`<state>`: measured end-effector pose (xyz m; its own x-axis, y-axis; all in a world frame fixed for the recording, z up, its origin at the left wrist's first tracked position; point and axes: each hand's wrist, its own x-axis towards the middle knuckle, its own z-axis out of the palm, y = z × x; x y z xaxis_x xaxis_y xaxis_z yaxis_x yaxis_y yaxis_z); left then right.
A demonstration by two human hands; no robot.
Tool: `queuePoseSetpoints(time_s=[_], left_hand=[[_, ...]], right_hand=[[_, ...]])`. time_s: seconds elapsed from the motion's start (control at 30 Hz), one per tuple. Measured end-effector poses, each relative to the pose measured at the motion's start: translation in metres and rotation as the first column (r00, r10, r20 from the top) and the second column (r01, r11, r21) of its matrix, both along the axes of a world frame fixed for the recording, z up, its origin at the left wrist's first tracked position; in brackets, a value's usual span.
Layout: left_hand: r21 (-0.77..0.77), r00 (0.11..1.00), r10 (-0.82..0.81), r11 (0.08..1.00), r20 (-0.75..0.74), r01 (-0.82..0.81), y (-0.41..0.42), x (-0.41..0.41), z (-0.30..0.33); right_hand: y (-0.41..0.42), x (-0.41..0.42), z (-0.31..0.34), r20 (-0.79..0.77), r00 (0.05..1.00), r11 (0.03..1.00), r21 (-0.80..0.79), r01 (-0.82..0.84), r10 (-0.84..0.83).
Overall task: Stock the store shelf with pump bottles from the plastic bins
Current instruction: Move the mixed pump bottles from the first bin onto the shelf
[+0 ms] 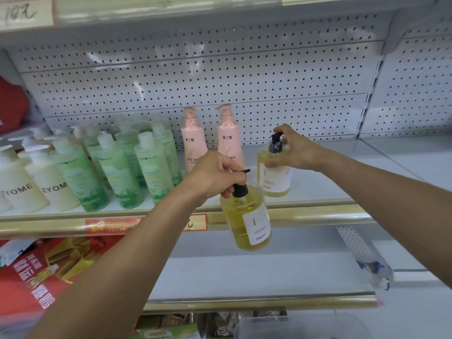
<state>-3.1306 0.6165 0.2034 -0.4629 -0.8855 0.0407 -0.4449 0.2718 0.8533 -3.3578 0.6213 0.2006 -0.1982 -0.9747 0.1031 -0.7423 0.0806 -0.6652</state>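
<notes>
Nearest, at the bottom edge, the rim of a clear plastic bin shows below the lower shelf. Above it the left hand curls its fingers round the black pump neck of a clear round bottle of yellow-green liquid with a white label, hanging tilted in front of the gold-trimmed shelf edge, not yet on the shelf. Farther in, the right hand pinches the wrapped black pump of a matching yellow-green bottle standing upright on the white shelf, just right of two pink pump bottles. The step in hand looks like placement: the right hand's bottle seems settled, and next the hanging one needs lifting over the edge and setting upright beside it.
</notes>
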Motion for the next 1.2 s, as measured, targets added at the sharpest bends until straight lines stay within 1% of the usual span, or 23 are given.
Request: queuePoseSetpoints(time_s=[0.07,0.17,0.2,0.3,0.47,0.57,0.77,0.9,1.0,1.03,1.1,1.13,1.17,1.2], left_hand=[[0.005,1.0,0.002,1.0,0.004,-0.002,0.0,-0.001,0.0],[0.01,1.0,0.001,1.0,0.014,-0.001,-0.001,-0.002,0.002],[0.01,1.0,0.0,1.0,0.017,-0.001,-0.002,-0.002,0.003],[0.006,1.0,0.011,1.0,0.022,-0.011,-0.006,-0.004,0.005],[-0.008,0.999,0.021,1.0,0.044,-0.02,-0.014,-0.008,0.007],[-0.032,0.998,0.027,0.999,0.054,-0.025,-0.02,-0.01,0.007],[-0.021,0.999,0.028,0.999,0.04,-0.027,-0.031,-0.012,0.004],[-0.019,0.999,0.026,1.0,0.038,-0.025,-0.033,-0.012,0.003],[-0.005,0.999,0.03,1.0,0.029,-0.03,-0.03,-0.012,0.003],[0.001,0.999,0.031,1.0,0.025,-0.031,-0.028,-0.012,0.004],[0.012,0.999,0.034,0.999,0.013,-0.034,-0.025,-0.012,0.004],[0.019,0.999,0.035,0.999,0.004,-0.036,-0.023,-0.011,0.003],[0.026,0.999,0.038,0.999,-0.005,-0.038,-0.022,-0.011,0.003],[0.031,0.999,0.041,0.999,-0.012,-0.041,-0.02,-0.011,0.003]], right_hand=[[-0.004,-0.001,-0.007,0.057,0.998,0.999,-0.03,0.02,-0.019],[-0.011,-0.004,-0.021,0.165,0.981,0.989,-0.086,0.122,-0.107],[-0.014,-0.004,-0.025,0.178,0.975,0.985,-0.088,0.152,-0.134],[-0.021,-0.006,-0.028,0.14,0.977,0.982,-0.084,0.17,-0.158],[-0.04,-0.006,-0.025,0.13,0.978,0.981,-0.087,0.175,-0.163],[-0.053,-0.008,-0.024,0.139,0.976,0.98,-0.088,0.179,-0.166],[-0.072,-0.011,-0.025,0.181,0.967,0.977,-0.08,0.198,-0.181],[-0.078,-0.011,-0.028,0.182,0.966,0.979,-0.059,0.197,-0.184],[-0.074,-0.007,-0.03,0.148,0.958,0.968,-0.023,0.251,-0.245],[-0.067,-0.005,-0.031,0.158,0.949,0.957,-0.057,0.283,-0.271],[-0.045,0.003,-0.035,0.263,0.93,0.926,-0.206,0.315,-0.257],[-0.03,0.009,-0.036,0.319,0.925,0.908,-0.288,0.303,-0.208],[-0.013,0.015,-0.037,0.357,0.926,0.903,-0.345,0.255,-0.125],[0.003,0.021,-0.039,0.384,0.923,0.912,-0.371,0.176,-0.022]])
